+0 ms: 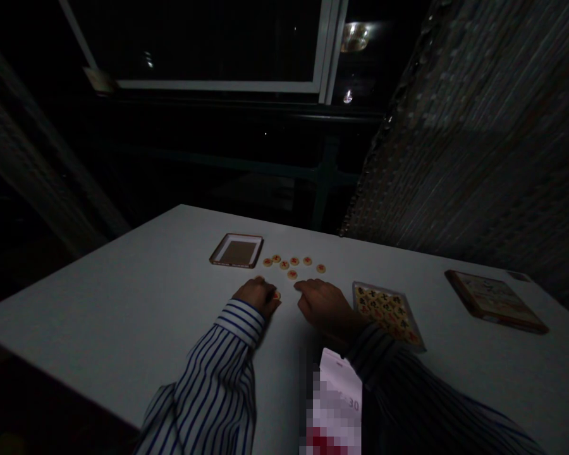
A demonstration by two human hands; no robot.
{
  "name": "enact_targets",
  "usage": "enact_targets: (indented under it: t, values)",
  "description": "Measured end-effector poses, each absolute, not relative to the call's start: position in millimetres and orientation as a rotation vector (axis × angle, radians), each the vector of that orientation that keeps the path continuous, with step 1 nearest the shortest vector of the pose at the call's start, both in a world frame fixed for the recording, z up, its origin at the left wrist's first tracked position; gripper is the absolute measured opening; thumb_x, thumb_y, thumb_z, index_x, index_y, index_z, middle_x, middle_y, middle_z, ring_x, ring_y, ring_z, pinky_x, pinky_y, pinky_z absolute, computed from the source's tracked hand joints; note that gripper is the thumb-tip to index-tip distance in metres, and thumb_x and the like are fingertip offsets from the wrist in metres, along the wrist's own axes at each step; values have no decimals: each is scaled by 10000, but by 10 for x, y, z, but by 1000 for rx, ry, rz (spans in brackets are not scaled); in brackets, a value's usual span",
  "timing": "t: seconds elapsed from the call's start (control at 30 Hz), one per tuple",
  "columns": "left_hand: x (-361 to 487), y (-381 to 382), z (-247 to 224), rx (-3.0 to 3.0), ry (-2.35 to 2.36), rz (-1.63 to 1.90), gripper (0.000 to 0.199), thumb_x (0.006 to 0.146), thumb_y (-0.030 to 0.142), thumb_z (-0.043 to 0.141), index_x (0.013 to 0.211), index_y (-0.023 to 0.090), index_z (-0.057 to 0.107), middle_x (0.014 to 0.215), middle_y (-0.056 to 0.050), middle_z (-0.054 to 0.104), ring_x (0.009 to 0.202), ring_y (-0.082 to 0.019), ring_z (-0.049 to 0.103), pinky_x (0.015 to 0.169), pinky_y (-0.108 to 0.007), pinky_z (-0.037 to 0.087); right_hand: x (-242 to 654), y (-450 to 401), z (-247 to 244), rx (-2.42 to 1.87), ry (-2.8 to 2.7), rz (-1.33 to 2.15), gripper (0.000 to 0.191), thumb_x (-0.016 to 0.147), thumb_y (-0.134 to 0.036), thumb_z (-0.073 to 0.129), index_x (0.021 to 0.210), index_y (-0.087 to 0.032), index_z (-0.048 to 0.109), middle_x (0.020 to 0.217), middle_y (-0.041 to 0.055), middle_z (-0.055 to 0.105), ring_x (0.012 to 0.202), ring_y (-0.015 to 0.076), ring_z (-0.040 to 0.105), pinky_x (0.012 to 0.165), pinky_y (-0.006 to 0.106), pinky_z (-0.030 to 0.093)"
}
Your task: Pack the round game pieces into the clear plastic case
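On the white table (137, 278), my left hand (256, 295) rests with its fingers closed round a round Chinese chess piece (277, 296), whose red-marked face partly shows at the thumb. To its right, my right hand (323, 304) hovers low or touches the tabletop; I cannot tell which. Its index finger points left, apart from the thumb, and nothing shows between them. Beyond both hands lie several loose pieces with red marks, among them a nearest piece (291, 274) and a rightmost piece (321, 268).
A clear tray (420, 341) of black- and red-marked pieces stands beside my right wrist. Behind my left hand is an open shallow box (239, 253). A flat box with a picture (495, 300) lies far right. A lit phone (341, 379) is below my right forearm. Bead curtains (478, 139) hang behind.
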State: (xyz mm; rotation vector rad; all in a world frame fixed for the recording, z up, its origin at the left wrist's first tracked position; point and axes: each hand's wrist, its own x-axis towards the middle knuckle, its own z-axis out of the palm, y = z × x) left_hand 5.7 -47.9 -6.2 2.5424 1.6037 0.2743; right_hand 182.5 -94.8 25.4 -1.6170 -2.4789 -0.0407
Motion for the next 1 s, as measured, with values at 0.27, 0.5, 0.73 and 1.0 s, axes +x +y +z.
enact_targets:
  t: [0.27,0.5,0.73,1.0]
  values:
    - [58,-485,-44,2533,1559,351,332,712,335,522,987,173,616,933,-107,612,865,-224,563,777,-325,431,1846,-952,213,-1587,-2463,-55,322,795,-176,357,1066,-164,530,937,78,605,901,189,515,774,292,354]
    - [99,-541,76,2492,1590,470,302,735,318,482,969,164,593,903,-96,646,845,-237,574,755,-340,437,1839,-943,223,-1625,-2466,-27,327,796,-178,365,1079,-166,527,941,78,606,891,189,520,762,286,357]
    - [122,-545,60,2451,1542,763,333,742,320,478,1009,156,590,941,-93,655,817,-215,595,740,-310,455,1834,-943,252,-1649,-2441,3,331,800,-183,358,1084,-165,527,949,82,606,901,194,518,780,294,355]
    - [225,-586,28,2266,1474,1166,321,702,359,557,956,169,606,763,-46,663,631,-157,592,628,-262,467,1922,-925,356,-1650,-2303,36,353,803,-186,359,1119,-174,514,1047,77,594,989,182,512,851,288,348]
